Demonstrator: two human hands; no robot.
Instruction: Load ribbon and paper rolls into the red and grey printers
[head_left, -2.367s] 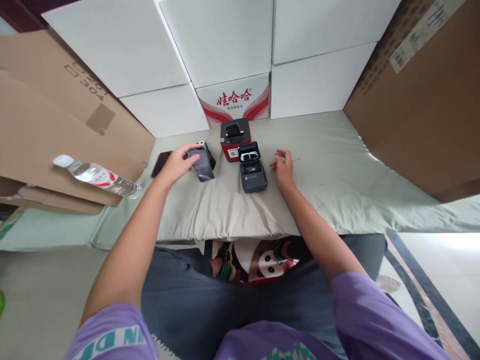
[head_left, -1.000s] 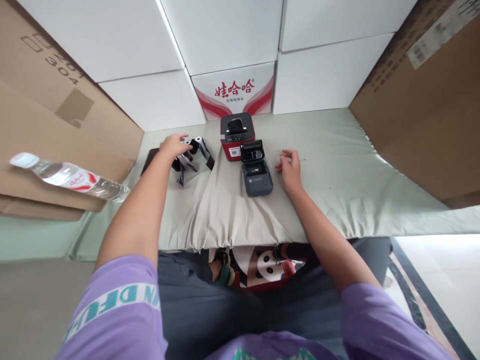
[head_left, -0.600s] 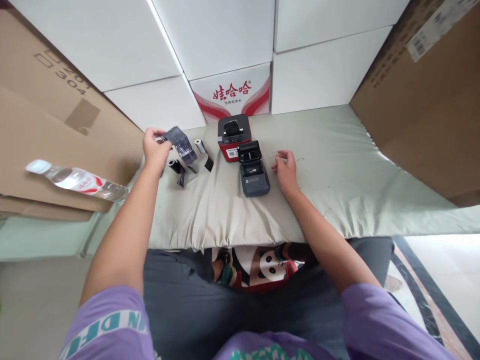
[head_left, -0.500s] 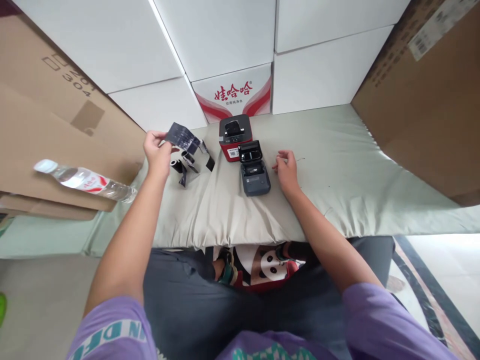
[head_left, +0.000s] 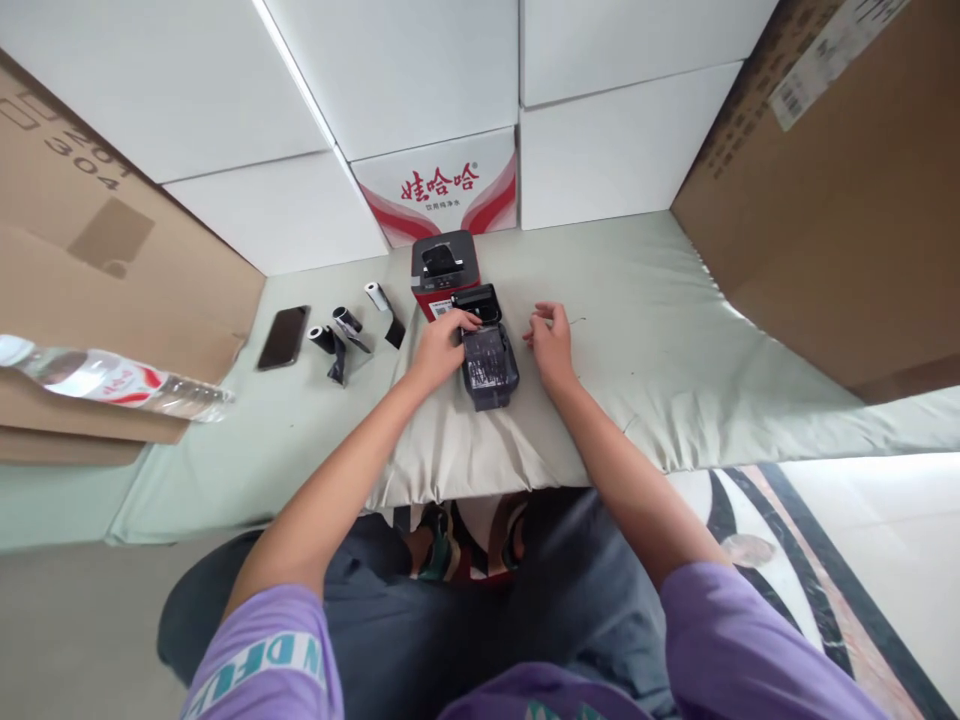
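left hand (head_left: 437, 350): fingers closed on a crinkled dark plastic sheet (head_left: 487, 362) draped over the grey label printer (head_left: 489, 372), lid open, mid-bench near front edge | right hand (head_left: 550, 345): fingers loosely curled, empty, beside printer

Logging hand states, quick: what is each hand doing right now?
Left hand: fingers on the grey printer, over a dark sheet; grip unclear.
Right hand: curled on the cloth, holding nothing visible.

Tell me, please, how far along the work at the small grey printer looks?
Done: the grey printer has its lid open. In hand: the left hand lays a dark strip over it; the right hand rests alongside. Left: three small rolls lie untouched near the phone.
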